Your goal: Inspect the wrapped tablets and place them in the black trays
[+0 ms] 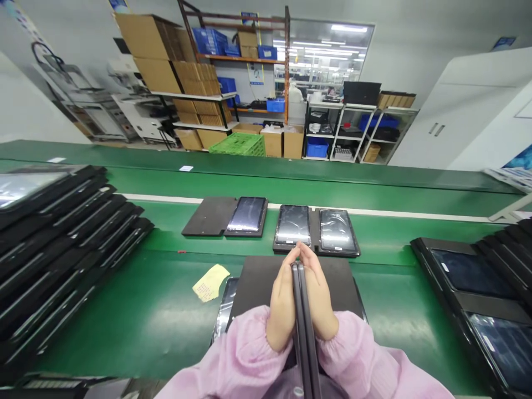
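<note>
Workroom, long green surface (pixel 166 316) across the view; behind it, a metal shelf rack (pixel 245 59) carries cardboard boxes and blue crates, with a green plastic crate (pixel 236 145) on the floor beyond. Left hand (pixel 282 302) and right hand (pixel 318 293) are closed flat against opposite faces of a folded black tablet case (pixel 302 327), which stands on edge between the palms, fingertips meeting above it. Pink sleeves (pixel 245 354) cover both forearms. Directly below lies a dark flat case cover (pixel 291 282), a tablet screen (pixel 224 310) showing beside its left edge. Toward the far side, three tablets lie face up in black cases (pixel 293 227). By the left edge, a large pile of black cases (pixel 62 244) appears closed; by the right edge, open cases with tablets (pixel 469 277) overlap in a row. Going by how they lie, many are closed and more remain open. A yellow note (pixel 211 282) bears handwriting, too small to read. No brand or label legible on the cases.
</note>
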